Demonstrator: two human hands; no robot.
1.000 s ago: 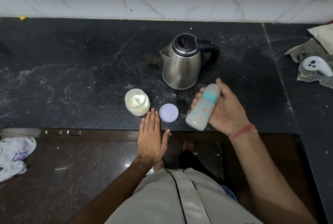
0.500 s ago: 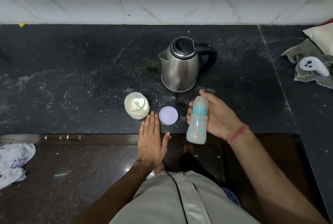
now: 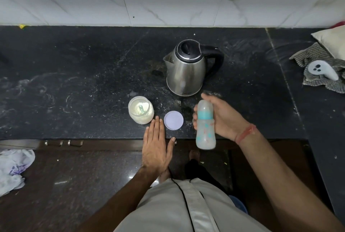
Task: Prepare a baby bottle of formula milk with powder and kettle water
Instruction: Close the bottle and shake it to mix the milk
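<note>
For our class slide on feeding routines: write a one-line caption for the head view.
Right hand holds a baby bottle beside the kettle; open powder jar nearby.

Your kettle (image 3: 186, 69) stands at twelve o'clock on the counter (image 3: 74, 82). The open jar (image 3: 141, 109) sits at its seven, the lid (image 3: 173, 120) just right of the jar, near the counter's front edge.

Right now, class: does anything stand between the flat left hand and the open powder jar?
Nothing visible does. The left hand lies flat at the counter edge, fingertips just short of the powder jar; the jar's lid sits off to their right.
</note>
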